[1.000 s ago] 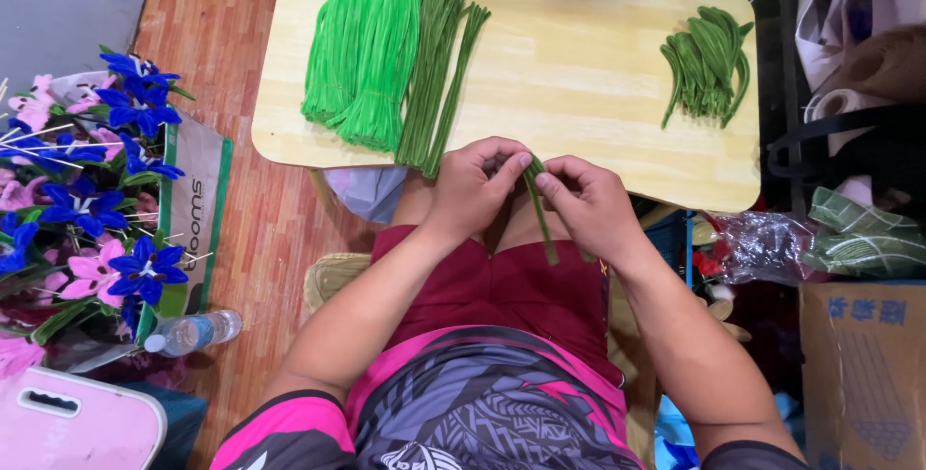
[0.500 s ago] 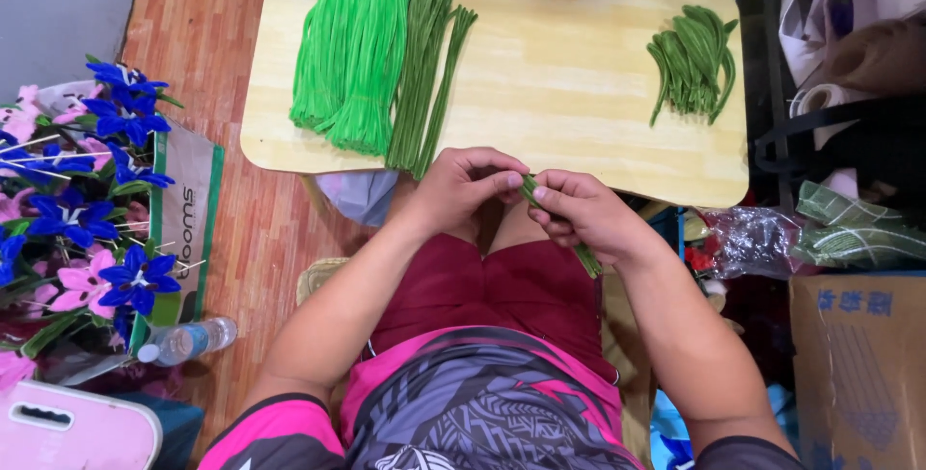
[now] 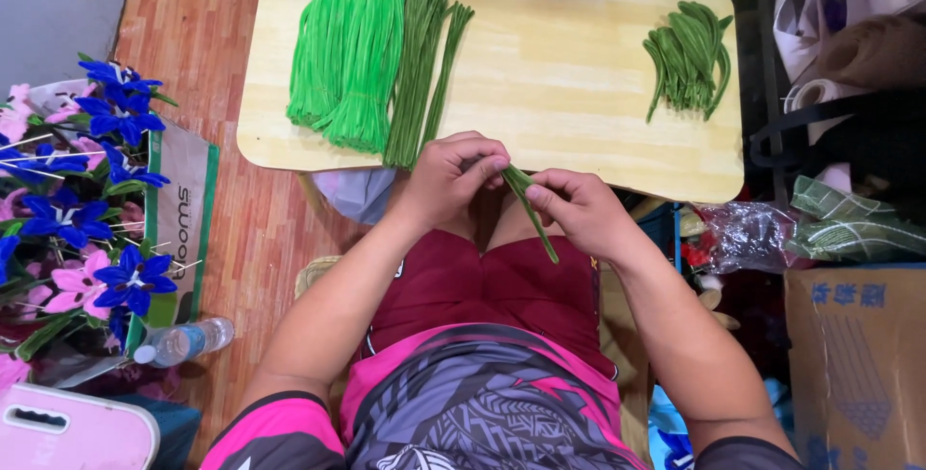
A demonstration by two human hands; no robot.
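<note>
My left hand (image 3: 453, 179) and my right hand (image 3: 577, 210) meet just in front of the wooden table's (image 3: 559, 75) near edge, above my lap. Both pinch a dark green fuzzy stem (image 3: 532, 212) that slants down to the right from between the fingertips. On the table lie a thick bundle of bright green stems (image 3: 349, 46), a thinner bundle of dark green stems (image 3: 424, 70) beside it, and a small pile of bent dark green pieces (image 3: 687, 55) at the far right.
Blue and pink handmade flowers (image 3: 82, 190) stand in a bag at the left on the wooden floor, with a plastic bottle (image 3: 183, 342) and a pink case (image 3: 68, 431) below. A cardboard box (image 3: 854, 364), bags and clutter crowd the right side.
The stem has tilted so its free end points further down to the right, and my hands have drawn slightly apart along it. The head view has shifted a little.
</note>
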